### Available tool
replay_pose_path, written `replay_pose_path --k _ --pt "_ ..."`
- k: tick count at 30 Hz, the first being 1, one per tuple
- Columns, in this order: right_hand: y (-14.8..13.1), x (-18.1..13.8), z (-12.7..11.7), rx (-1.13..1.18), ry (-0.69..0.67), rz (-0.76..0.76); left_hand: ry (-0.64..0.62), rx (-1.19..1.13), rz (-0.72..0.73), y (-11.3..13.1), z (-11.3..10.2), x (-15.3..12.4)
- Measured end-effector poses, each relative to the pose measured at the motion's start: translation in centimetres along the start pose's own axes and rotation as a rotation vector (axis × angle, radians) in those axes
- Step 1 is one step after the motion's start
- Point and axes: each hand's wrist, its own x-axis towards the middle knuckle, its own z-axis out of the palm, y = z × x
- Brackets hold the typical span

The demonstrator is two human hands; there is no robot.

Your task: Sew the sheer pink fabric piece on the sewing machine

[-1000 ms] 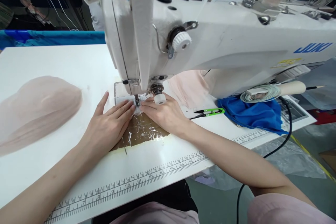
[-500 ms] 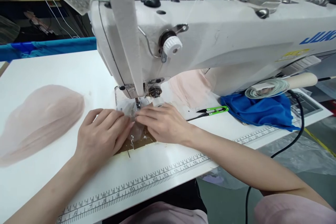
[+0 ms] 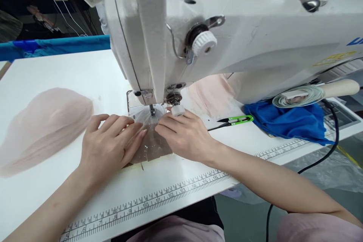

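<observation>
Head cam, looks fwd/down, close over sewing machine (image 3: 227,38).

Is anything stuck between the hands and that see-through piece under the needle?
Nothing visible. The left hand and right hand both rest right on the sheer fabric piece, just in front of the needle.

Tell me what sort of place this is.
Most likely a garment sewing workshop: an industrial sewing machine stands on a white table with a printed ruler along its edge, and green thread snips lie beside sheer pinkish fabric pieces.
</observation>
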Motion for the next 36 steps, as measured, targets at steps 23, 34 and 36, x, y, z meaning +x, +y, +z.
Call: replay_pose_path --k 23,34,36 --pt "0.8 -0.3 0.2 0.036 -0.202 0.184 -0.137 -0.160 0.062 1.1 1.9 -0.1" --pt "0.8 -0.2 0.2 0.010 -0.200 0.189 -0.148 -0.108 0.070 1.3 1.9 -0.1" --pt "0.8 -0.3 0.2 0.012 -0.208 0.193 -0.140 -0.100 0.073 1.3 1.9 -0.1"
